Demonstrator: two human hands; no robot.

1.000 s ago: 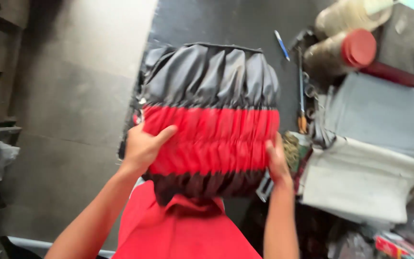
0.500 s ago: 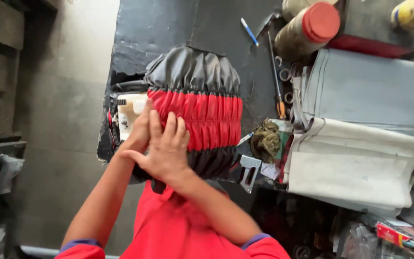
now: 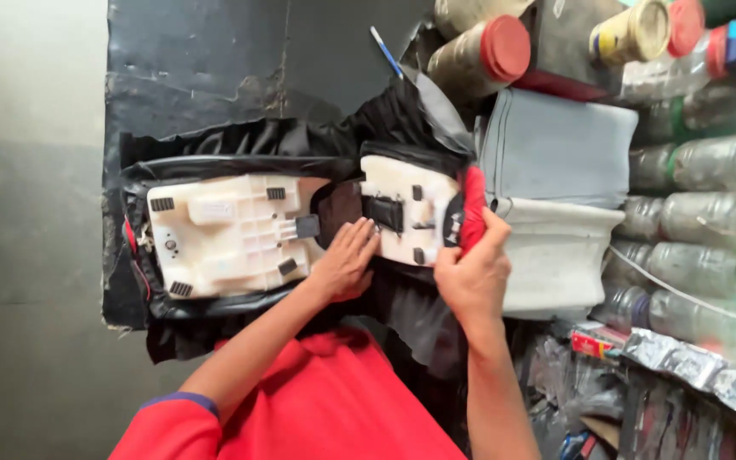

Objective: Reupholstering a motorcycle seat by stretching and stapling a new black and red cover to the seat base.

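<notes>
Upturned seat base (image 3: 240, 230) under flat, released left hand (image 3: 344, 262); right hand (image 3: 470, 277), grip clenched on its red-black cover (image 3: 473, 204).

Left hand (image 3: 344, 260): flat, fingers spread on the seat base (image 3: 236, 230).
Right hand (image 3: 473, 277): pinching the red cover edge (image 3: 473, 209) beside the fingertips.

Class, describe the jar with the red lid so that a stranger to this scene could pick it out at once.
Start at the black work mat and look to its upper right corner, past the thin blue pen. There a brownish plastic jar lies on its side. Its round red lid faces the camera, unlike the yellow-labelled tin beside it.
</notes>
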